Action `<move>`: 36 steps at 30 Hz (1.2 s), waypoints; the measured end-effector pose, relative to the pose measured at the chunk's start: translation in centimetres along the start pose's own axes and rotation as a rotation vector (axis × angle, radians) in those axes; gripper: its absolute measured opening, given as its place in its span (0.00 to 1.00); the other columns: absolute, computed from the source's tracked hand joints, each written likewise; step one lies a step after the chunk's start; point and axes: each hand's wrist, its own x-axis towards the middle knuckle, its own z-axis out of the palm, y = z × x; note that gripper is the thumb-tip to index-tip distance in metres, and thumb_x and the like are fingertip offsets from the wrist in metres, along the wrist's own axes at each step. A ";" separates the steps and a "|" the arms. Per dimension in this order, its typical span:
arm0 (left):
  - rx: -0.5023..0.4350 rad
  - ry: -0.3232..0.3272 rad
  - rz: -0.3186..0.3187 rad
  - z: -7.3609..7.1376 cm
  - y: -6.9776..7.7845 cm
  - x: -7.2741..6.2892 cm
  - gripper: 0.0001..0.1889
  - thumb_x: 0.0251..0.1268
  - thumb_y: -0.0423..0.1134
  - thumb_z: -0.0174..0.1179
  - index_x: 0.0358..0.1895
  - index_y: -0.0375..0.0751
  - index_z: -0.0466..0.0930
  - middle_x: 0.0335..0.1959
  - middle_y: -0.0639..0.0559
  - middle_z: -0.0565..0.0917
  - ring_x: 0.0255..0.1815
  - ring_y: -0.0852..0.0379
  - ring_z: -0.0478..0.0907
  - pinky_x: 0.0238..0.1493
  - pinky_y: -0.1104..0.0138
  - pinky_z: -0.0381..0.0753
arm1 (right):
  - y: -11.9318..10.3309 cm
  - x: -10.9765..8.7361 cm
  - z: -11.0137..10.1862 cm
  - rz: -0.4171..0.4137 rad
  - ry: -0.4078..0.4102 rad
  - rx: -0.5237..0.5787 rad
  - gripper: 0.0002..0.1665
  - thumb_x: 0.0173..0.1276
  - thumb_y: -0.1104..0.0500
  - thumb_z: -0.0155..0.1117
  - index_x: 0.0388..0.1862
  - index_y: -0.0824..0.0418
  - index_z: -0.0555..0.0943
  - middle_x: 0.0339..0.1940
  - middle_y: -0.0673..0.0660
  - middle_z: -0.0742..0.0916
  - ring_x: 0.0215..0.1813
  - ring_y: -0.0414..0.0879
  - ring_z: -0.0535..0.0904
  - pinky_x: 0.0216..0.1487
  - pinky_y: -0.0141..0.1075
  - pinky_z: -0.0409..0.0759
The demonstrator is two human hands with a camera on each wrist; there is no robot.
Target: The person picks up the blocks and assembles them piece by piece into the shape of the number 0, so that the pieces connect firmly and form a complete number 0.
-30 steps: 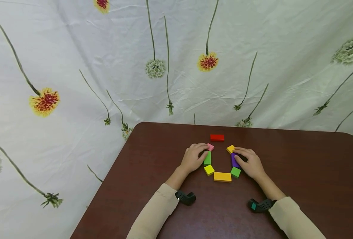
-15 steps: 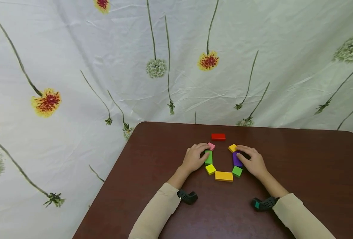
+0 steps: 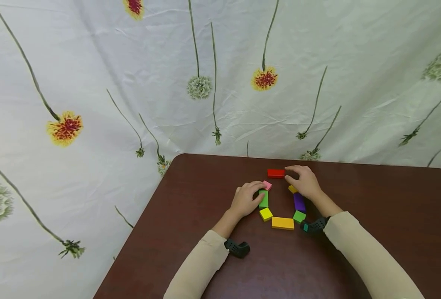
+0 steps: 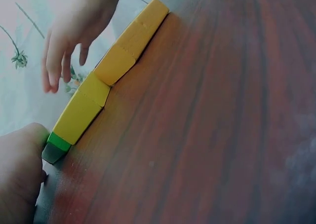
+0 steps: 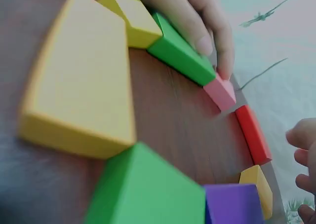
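My left hand (image 3: pixel 246 201) rests along the left side of a ring of wooden blocks. Its thumb lies on the long green block (image 5: pixel 180 54) and a fingertip touches the pink block (image 5: pixel 220 92), as the right wrist view shows. At the back, a red block (image 3: pixel 275 173) lies apart from the others. My right hand (image 3: pixel 305 182) is at the red block's right end, thumb and fingers spread with nothing between them. Below that hand are a small orange-yellow block (image 3: pixel 292 189), partly hidden, and a purple block (image 3: pixel 300 202).
A yellow block (image 3: pixel 266 214), a long orange block (image 3: pixel 282 223) and a small green block (image 3: pixel 299 216) form the near side of the ring. The dark brown table (image 3: pixel 205 182) ends close behind the red block, against a flowered cloth (image 3: pixel 160 62).
My right hand has left the purple and orange-yellow blocks and moved away from me to the red block's right end. The left hand keeps its place on the green and pink blocks.
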 end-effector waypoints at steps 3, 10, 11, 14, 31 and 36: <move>0.004 0.004 0.006 -0.1 0.0 -0.1 0.18 0.72 0.47 0.54 0.61 0.51 0.79 0.63 0.54 0.77 0.59 0.53 0.73 0.51 0.57 0.70 | -0.1 1.1 0.6 0.020 -0.062 -0.085 0.25 0.70 0.57 0.61 0.62 0.67 0.77 0.63 0.68 0.77 0.63 0.66 0.66 0.62 0.64 0.60; 0.003 0.007 0.012 -0.2 0.1 -0.2 0.18 0.72 0.47 0.54 0.61 0.51 0.79 0.63 0.54 0.77 0.59 0.53 0.74 0.50 0.57 0.70 | -0.5 2.6 1.7 0.030 -0.143 -0.192 0.27 0.70 0.57 0.61 0.65 0.66 0.74 0.66 0.67 0.75 0.67 0.65 0.63 0.62 0.64 0.59; 0.006 0.010 0.013 -0.2 0.1 -0.2 0.18 0.72 0.47 0.54 0.61 0.51 0.80 0.63 0.55 0.77 0.59 0.53 0.74 0.50 0.58 0.70 | -0.6 2.7 1.8 0.025 -0.153 -0.204 0.27 0.70 0.57 0.61 0.66 0.65 0.74 0.67 0.66 0.75 0.68 0.65 0.63 0.62 0.64 0.59; 0.015 0.017 0.020 -0.2 0.0 -0.2 0.18 0.73 0.47 0.54 0.60 0.50 0.80 0.62 0.55 0.77 0.59 0.53 0.74 0.49 0.59 0.70 | -1.0 3.2 2.0 0.022 -0.181 -0.228 0.28 0.70 0.57 0.61 0.67 0.64 0.73 0.67 0.65 0.75 0.69 0.65 0.62 0.62 0.63 0.60; 0.012 0.004 0.031 -0.1 0.0 -0.1 0.17 0.73 0.47 0.52 0.61 0.51 0.79 0.62 0.57 0.77 0.57 0.54 0.74 0.48 0.59 0.69 | -0.2 2.5 1.9 0.057 -0.129 -0.157 0.21 0.70 0.59 0.62 0.61 0.64 0.78 0.61 0.67 0.78 0.62 0.64 0.69 0.60 0.63 0.61; 0.007 0.003 0.028 -0.3 0.0 -0.1 0.18 0.73 0.46 0.52 0.61 0.50 0.79 0.62 0.56 0.78 0.58 0.53 0.74 0.49 0.59 0.69 | -0.2 1.9 1.7 0.011 -0.115 -0.134 0.21 0.69 0.60 0.63 0.60 0.65 0.79 0.59 0.68 0.79 0.61 0.65 0.69 0.59 0.64 0.61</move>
